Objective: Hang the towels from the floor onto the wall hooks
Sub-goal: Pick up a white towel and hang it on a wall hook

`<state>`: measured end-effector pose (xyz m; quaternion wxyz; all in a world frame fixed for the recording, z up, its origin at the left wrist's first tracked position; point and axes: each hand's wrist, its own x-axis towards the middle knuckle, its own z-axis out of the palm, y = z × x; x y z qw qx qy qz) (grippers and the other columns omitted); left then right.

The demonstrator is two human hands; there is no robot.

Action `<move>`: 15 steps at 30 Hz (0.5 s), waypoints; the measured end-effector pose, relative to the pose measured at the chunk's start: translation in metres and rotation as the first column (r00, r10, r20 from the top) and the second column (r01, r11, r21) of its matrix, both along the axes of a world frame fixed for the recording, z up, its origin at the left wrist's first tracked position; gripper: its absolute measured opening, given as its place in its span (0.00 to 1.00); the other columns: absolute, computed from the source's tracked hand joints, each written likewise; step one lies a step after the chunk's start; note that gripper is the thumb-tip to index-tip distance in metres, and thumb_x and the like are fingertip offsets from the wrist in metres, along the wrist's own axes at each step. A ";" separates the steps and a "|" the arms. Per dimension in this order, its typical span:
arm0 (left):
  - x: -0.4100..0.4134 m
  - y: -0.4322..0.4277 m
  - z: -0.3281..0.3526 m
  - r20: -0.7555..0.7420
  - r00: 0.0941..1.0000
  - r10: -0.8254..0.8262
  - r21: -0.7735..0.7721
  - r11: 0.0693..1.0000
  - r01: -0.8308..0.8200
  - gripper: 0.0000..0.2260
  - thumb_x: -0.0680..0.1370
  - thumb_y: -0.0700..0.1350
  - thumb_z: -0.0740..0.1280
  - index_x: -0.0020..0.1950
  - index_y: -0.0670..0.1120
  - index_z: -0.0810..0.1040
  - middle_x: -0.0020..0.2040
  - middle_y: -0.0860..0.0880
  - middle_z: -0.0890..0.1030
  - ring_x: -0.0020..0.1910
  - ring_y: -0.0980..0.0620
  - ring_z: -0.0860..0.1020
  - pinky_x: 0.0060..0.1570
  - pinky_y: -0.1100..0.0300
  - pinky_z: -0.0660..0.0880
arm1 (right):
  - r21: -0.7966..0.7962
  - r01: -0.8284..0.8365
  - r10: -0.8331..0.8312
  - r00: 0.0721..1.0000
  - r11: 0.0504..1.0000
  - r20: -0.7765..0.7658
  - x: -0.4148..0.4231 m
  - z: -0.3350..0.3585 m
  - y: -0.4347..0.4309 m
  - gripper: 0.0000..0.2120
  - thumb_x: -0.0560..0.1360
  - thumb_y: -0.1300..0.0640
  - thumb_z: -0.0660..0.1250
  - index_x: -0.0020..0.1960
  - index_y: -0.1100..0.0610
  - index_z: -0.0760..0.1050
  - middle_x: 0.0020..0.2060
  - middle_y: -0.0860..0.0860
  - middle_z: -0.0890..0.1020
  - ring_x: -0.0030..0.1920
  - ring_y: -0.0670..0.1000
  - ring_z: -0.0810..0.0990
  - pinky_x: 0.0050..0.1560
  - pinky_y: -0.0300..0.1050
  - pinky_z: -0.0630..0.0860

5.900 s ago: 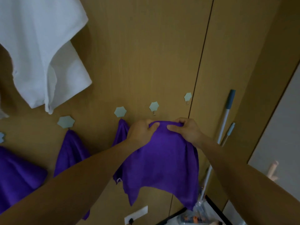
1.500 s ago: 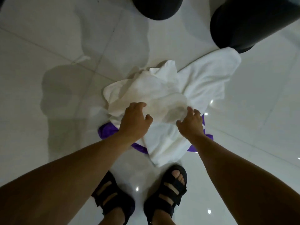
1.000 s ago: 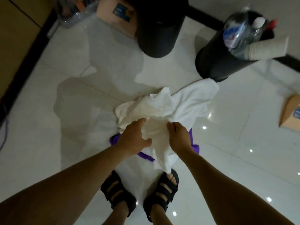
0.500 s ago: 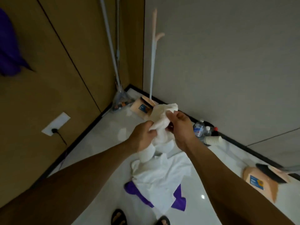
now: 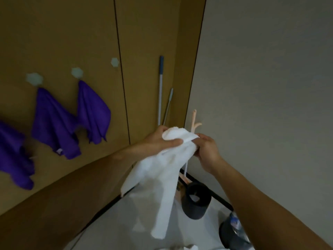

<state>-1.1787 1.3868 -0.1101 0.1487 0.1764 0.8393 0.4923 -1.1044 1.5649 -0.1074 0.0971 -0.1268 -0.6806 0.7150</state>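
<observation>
Your left hand [image 5: 160, 141] and right hand [image 5: 207, 152] grip white towel [image 5: 162, 170], now raised off floor. Carry to free hook [image 5: 114, 62].

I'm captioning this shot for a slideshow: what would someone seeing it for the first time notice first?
First, the white towel held up mid-frame, its top bunched between the left hand and right hand, the rest dangling below. Next, the purple towels hanging on the brown wall at left, with one bare hook to their right.
</observation>
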 end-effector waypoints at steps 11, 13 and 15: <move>0.009 -0.052 0.068 -0.508 0.854 0.114 -0.343 0.882 -0.322 0.12 0.80 0.47 0.58 0.49 0.42 0.78 0.51 0.44 0.81 0.51 0.46 0.77 0.51 0.55 0.73 | 0.766 -0.222 0.243 0.966 0.603 0.088 -0.020 0.046 0.018 0.15 0.68 0.45 0.75 0.38 0.58 0.80 0.30 0.49 0.78 0.32 0.48 0.77 0.35 0.42 0.71; 0.015 -0.053 0.080 -0.497 0.856 0.140 -0.368 0.860 -0.354 0.14 0.80 0.48 0.58 0.48 0.41 0.78 0.48 0.44 0.81 0.48 0.46 0.78 0.48 0.56 0.73 | 0.819 -0.120 0.180 0.983 0.561 0.021 -0.026 0.050 0.018 0.15 0.73 0.44 0.70 0.34 0.54 0.77 0.28 0.48 0.76 0.35 0.51 0.77 0.35 0.43 0.69; 0.028 -0.048 0.085 -0.352 0.926 0.135 -0.363 0.892 -0.268 0.12 0.78 0.48 0.60 0.47 0.41 0.79 0.42 0.47 0.80 0.42 0.49 0.78 0.41 0.59 0.73 | 0.825 0.013 0.071 0.995 0.566 -0.064 -0.028 0.054 0.014 0.16 0.77 0.43 0.63 0.35 0.51 0.75 0.31 0.48 0.77 0.40 0.55 0.79 0.35 0.43 0.70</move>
